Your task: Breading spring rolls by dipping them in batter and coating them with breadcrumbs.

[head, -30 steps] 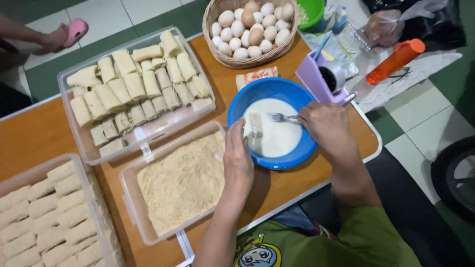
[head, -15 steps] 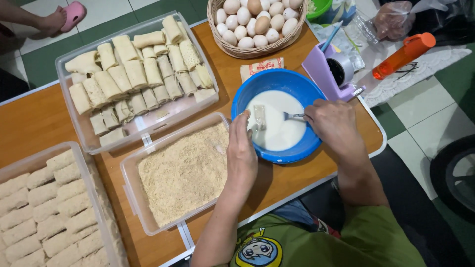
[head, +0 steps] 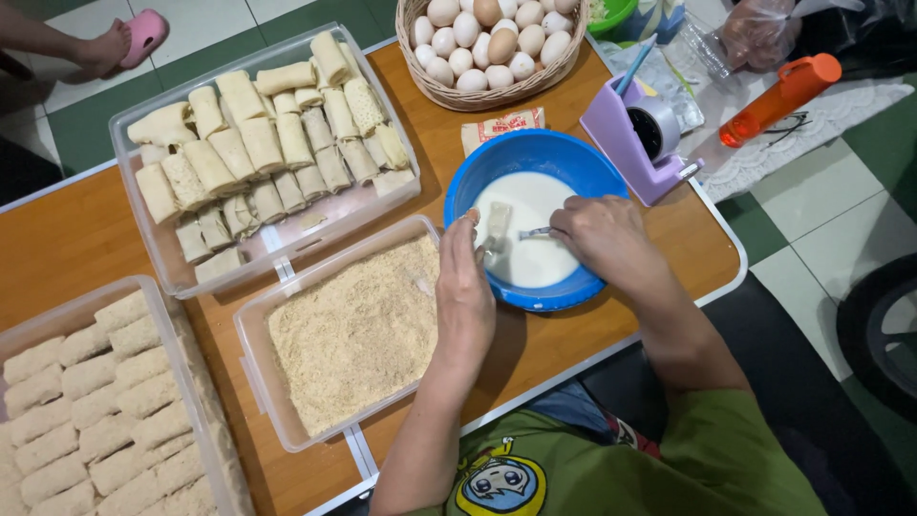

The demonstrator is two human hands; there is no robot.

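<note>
A pale rectangular roll is pinched by the left hand fingers inside the round blue plastic bowl of white batter on the wooden tabletop. A metal fork, seemingly, is gripped by the right hand with fingers curled.

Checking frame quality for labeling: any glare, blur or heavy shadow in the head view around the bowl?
Head view: even, soft light; sharp across the table. The left hand casts a soft shadow on the tabletop beside the bowl. Slight sheen on the batter, not blown out. Fork under the right hand looks a little soft. Mild wide-angle bend at the edges.
</note>
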